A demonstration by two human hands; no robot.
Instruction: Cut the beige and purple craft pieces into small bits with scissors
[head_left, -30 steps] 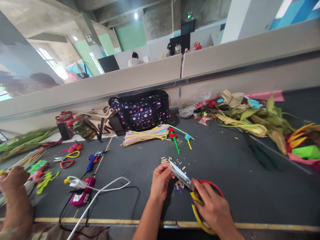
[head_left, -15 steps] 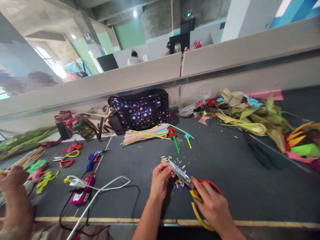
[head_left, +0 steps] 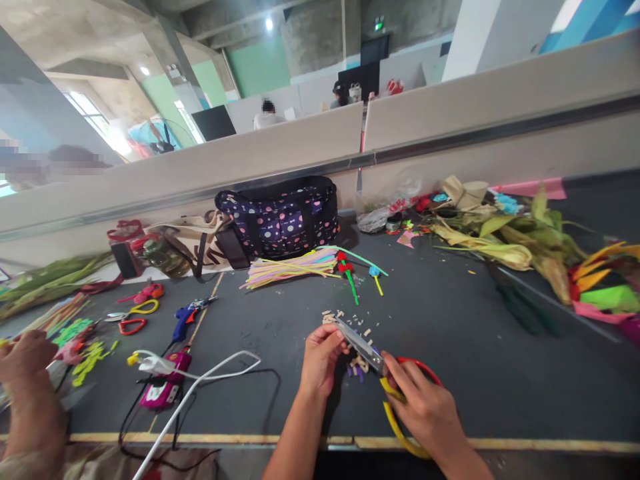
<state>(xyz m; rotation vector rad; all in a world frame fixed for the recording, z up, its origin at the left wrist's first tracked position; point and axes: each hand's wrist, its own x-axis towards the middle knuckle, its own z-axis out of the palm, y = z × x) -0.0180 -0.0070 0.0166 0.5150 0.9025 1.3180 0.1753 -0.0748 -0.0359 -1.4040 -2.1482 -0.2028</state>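
Observation:
My right hand (head_left: 425,407) grips a pair of scissors (head_left: 364,348) with one red and one yellow handle. The blades point up and to the left and look closed or nearly so. At their tips, my left hand (head_left: 323,357) pinches with thumb and forefinger; what is between the fingers is too small or hidden to make out. Small beige and purple clippings (head_left: 357,370) lie scattered on the dark table under and behind the blades. Beyond them are a red and green pipe-cleaner piece (head_left: 346,268) and a small blue and yellow one (head_left: 376,275).
A bundle of pastel pipe cleaners (head_left: 287,270) lies before a patterned bag (head_left: 295,220). Left are a blue glue gun (head_left: 184,323), a magenta power box (head_left: 165,387) with a white cable (head_left: 185,400), other scissors (head_left: 133,317) and a co-worker's hand (head_left: 27,357). Corn husks (head_left: 530,247) lie right.
Both hands and the scissors stay in nearly the same place. The blades catch the light a little differently, as if slightly turned.

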